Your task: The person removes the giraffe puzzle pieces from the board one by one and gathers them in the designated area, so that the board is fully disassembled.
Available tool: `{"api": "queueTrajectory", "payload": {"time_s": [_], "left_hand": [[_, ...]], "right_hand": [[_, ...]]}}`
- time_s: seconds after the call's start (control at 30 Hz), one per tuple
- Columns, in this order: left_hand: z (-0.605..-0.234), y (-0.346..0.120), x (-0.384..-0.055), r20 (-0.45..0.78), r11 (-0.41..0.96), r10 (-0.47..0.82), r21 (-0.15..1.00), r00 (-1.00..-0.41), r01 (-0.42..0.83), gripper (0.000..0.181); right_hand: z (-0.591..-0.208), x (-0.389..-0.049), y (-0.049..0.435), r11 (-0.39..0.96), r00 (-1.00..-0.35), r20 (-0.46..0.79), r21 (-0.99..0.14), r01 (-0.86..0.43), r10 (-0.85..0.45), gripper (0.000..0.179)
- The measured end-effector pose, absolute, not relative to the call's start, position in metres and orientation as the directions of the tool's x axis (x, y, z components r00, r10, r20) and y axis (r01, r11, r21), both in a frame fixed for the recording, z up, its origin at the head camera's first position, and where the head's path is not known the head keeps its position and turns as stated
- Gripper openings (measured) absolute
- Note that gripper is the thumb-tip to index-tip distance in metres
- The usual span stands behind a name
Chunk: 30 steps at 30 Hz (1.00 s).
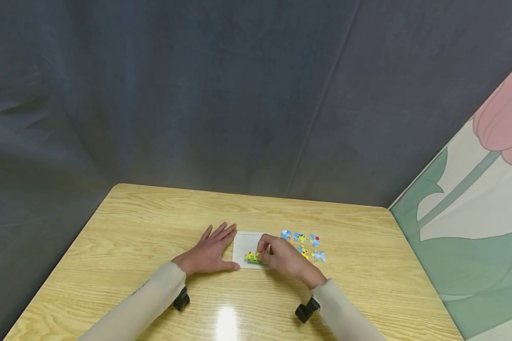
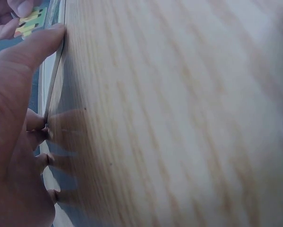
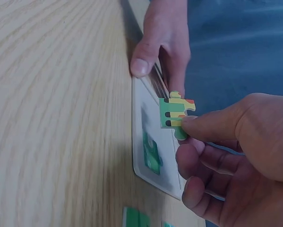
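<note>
My right hand [image 1: 283, 255] pinches a green and yellow jigsaw puzzle piece [image 3: 174, 111] between thumb and fingers, over the white puzzle tray [image 1: 242, 244]. In the right wrist view, a green puzzle piece [image 3: 151, 156] lies in the tray, at the end away from my left hand. My left hand [image 1: 210, 253] lies with its fingers spread along the tray's left side. Its thumb tip [image 2: 56, 32] is right at the tray's edge in the left wrist view, where the pinched piece shows at the top left corner.
Several loose puzzle pieces [image 1: 300, 237], mostly blue and yellow, lie on the wooden table [image 1: 153, 222] to the right of the tray. Green loose pieces [image 3: 135, 217] show near the tray in the right wrist view. A dark curtain [image 1: 222, 104] hangs behind the table.
</note>
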<state>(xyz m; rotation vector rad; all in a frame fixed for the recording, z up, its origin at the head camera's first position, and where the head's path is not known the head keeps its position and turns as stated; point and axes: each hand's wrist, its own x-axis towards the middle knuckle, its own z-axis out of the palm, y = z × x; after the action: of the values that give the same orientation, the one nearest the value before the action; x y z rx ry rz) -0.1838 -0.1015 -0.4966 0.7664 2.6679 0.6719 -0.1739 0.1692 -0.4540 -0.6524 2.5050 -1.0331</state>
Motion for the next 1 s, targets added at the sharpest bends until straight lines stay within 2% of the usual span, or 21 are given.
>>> {"api": "queueTrajectory", "payload": {"time_s": [1.0], "left_hand": [[-0.501,-0.103,-0.184,-0.123,0.729,0.571,0.532,-0.812,0.432,0.104]], "right_hand": [[-0.456,-0.164,0.234,0.676,-0.888,-0.136,-0.701,-0.226,-0.438,0.007]]}}
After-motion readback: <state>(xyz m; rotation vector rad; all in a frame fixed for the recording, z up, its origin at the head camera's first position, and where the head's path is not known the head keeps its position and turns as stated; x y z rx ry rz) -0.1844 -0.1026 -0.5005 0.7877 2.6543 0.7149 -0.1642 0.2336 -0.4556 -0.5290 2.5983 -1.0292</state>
